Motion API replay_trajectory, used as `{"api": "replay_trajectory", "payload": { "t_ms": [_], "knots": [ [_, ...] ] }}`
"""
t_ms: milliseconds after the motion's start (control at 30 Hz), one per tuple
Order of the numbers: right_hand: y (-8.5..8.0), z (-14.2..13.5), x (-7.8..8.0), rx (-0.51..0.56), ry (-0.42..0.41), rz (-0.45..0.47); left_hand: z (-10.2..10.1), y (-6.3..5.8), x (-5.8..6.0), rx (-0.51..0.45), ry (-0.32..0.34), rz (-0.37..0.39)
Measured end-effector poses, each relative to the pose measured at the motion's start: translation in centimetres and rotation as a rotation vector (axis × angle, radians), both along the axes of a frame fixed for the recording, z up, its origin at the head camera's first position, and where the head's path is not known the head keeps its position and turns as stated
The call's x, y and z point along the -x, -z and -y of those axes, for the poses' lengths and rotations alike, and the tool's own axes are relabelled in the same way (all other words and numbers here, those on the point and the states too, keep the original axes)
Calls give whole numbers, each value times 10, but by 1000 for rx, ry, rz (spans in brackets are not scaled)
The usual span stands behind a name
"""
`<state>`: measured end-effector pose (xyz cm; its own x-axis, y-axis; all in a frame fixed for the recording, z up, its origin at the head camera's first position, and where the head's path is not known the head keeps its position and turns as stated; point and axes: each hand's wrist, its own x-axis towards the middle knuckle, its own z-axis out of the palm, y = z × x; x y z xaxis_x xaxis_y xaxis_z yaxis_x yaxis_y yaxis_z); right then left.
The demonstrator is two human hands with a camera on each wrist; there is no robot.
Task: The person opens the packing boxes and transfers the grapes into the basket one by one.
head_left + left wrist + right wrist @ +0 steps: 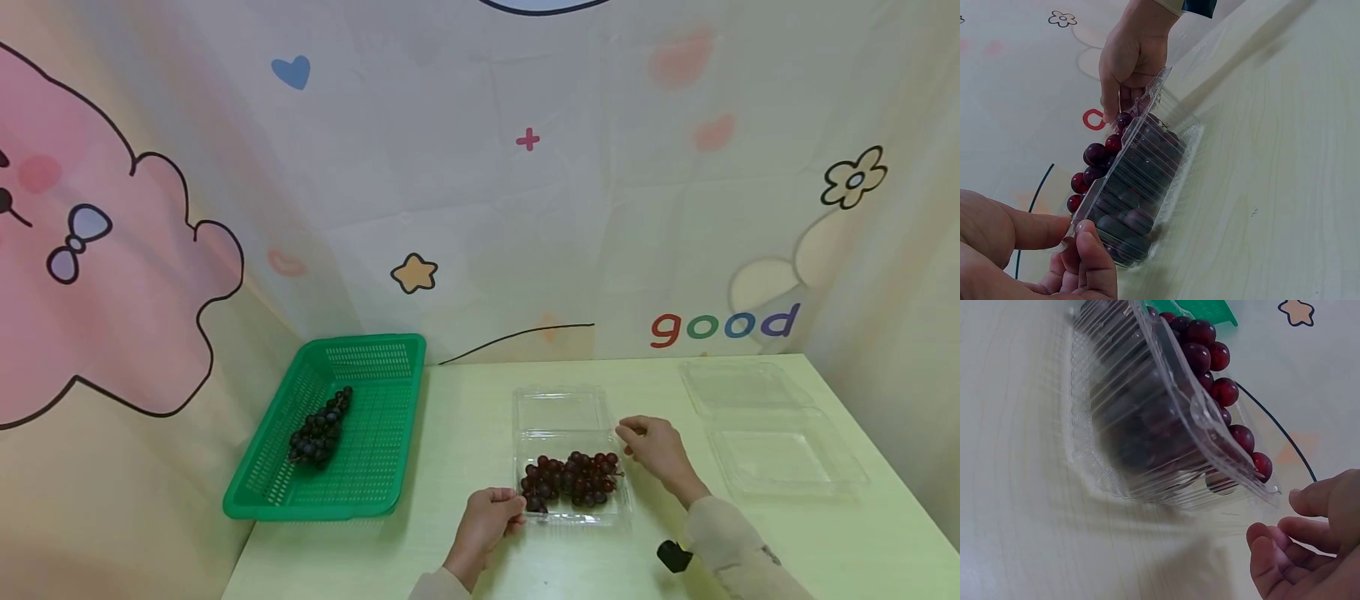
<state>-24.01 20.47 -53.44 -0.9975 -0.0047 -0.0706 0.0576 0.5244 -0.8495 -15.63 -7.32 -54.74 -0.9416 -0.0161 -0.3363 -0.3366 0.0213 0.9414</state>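
Observation:
Dark red grapes (573, 479) in a bunch fill a clear plastic clamshell box (573, 518), and some rise above its rim. Its lid (562, 411) lies folded back toward the wall. At the near left corner, my left hand (486, 523) pinches the box's rim between thumb and fingers, as the left wrist view (1047, 250) also shows. Beside the far right corner is my right hand (658, 450). In the right wrist view its thumb and loosely bent fingers (1266, 565) stand apart just off the rim, with nothing between them.
A green plastic basket (390, 504) stands on the left of the table, holding a darker bunch of grapes (318, 433). On the right lies another clear clamshell box (783, 454) with its lid raised open. A printed cloth (480, 200) hangs behind the table.

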Motion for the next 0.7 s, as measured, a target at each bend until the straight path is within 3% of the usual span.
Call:
{"api": "replay_trajectory", "payload": {
  "t_ms": [700],
  "knots": [
    [-26,0,-33,11,25,60,0,-4,-1,-5,8,9]
  ]
}}
